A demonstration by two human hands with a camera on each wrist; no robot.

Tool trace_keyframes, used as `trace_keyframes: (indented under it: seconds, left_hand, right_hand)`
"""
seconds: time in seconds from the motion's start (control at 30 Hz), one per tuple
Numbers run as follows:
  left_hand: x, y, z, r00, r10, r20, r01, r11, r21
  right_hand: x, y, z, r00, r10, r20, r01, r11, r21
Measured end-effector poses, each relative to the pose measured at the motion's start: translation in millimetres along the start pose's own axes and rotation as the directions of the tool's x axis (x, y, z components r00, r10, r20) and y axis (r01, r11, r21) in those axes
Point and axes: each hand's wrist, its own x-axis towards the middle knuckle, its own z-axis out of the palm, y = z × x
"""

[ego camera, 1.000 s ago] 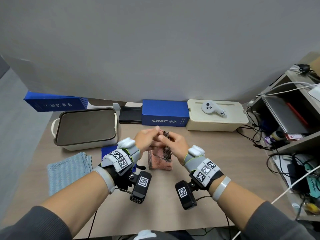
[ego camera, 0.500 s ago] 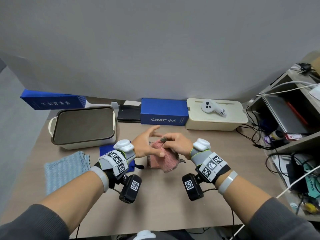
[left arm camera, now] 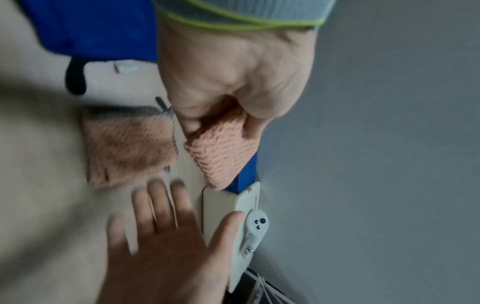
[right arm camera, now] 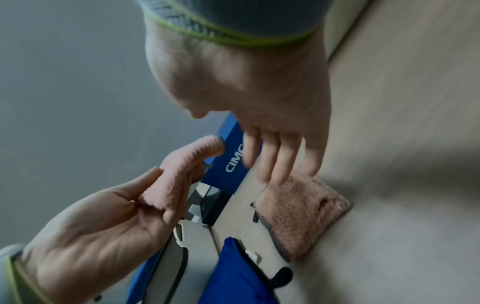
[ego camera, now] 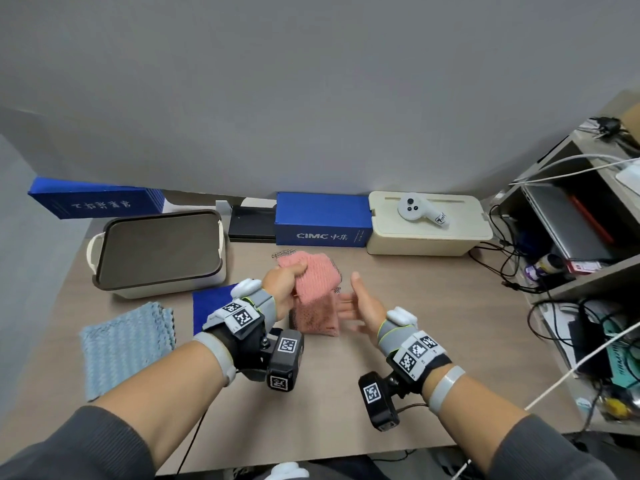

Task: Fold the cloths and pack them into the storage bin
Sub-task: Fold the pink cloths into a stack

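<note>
- The right hand was over the table with its fingers straight and spread, holding nothing; their tips were just above the near edge of a folded pink cloth lying flat on the table. Whether they touched it could not be told from the blurred wrist views.
- The left hand was raised beside it, fingers and thumb curled round a second pink cloth, folded into a thick wad and held in the air above the flat one.
- In the left wrist view the held wad stuck out of the fist, apart from the flat cloth below.
- A blue cloth lay flat left of the left wrist, partly hidden by it.
- A light blue cloth lay flat further left, near the table's left edge.
- Behind these two stood the bin, cream-walled with a dark rim and side handles; nothing could be seen in it.
- Along the wall stood a blue box marked CIMC, with a black tray on its left and a cream box touching its right end.
- A white controller lay on the cream box's lid.
- Another blue box stood behind the bin.
- A shelf with cables stood at the right.
</note>
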Motion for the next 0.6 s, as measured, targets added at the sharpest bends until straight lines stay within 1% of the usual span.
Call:
trace_keyframes:
  seconds: [0.03,0.07,0.1,0.13,0.17,0.2,0.23,0.3,0.33,0.4,0.47,0.53,0.6]
  left_hand:
    - [-3,-1,4,0.999,-0.024,0.037,0.028,0.994,-0.103]
    - [-7,-3,6,0.996,-0.045,0.076,0.058,0.982,-0.182]
    - [-9,-7,9,0.992,-0.063,0.108,0.086,0.971,-0.223]
    - [-12,-9,10,0.988,-0.08,0.132,0.11,0.965,-0.238]
    - [-15,-11,10,0.985,-0.085,0.151,0.12,0.964,-0.237]
    - [-16,-13,9,0.984,-0.083,0.156,0.117,0.967,-0.225]
    - [-15,-14,6,0.986,-0.078,0.147,0.107,0.974,-0.199]
    - [-13,-15,-5,0.989,-0.078,0.123,0.095,0.986,-0.14]
    - [-12,-15,-13,0.987,-0.081,0.142,0.097,0.989,-0.112]
    - [-7,-15,-26,0.975,-0.107,0.195,0.124,0.989,-0.082]
    - [1,-19,-35,0.968,-0.16,0.195,0.17,0.985,-0.035]
    - [11,-29,-35,0.969,-0.194,0.151,0.196,0.981,0.002]
    - [20,-41,-32,0.981,-0.178,0.076,0.175,0.984,0.035]
  right_hand:
    - [-3,2,3,0.992,0.048,0.121,-0.056,0.996,0.071]
    - [-6,0,8,0.975,0.051,0.217,-0.085,0.985,0.147]
    - [-8,-3,14,0.966,0.018,0.259,-0.087,0.963,0.256]
    - [-8,-6,19,0.969,-0.034,0.243,-0.063,0.923,0.379]
    - [-6,-10,24,0.976,-0.087,0.198,-0.02,0.875,0.483]
    - [-4,-15,27,0.982,-0.131,0.137,0.037,0.841,0.54]
    - [-1,-20,28,0.982,-0.171,0.078,0.101,0.832,0.545]
    - [8,-27,25,0.971,-0.236,0.018,0.201,0.864,0.462]
    - [10,-30,21,0.966,-0.26,0.009,0.235,0.886,0.399]
    - [14,-33,12,0.95,-0.306,0.063,0.281,0.925,0.257]
    - [17,-35,4,0.942,-0.291,0.169,0.263,0.95,0.17]
    - [28,-30,0,0.939,-0.239,0.249,0.216,0.97,0.116]
    - [38,-24,1,0.939,-0.176,0.295,0.17,0.984,0.045]
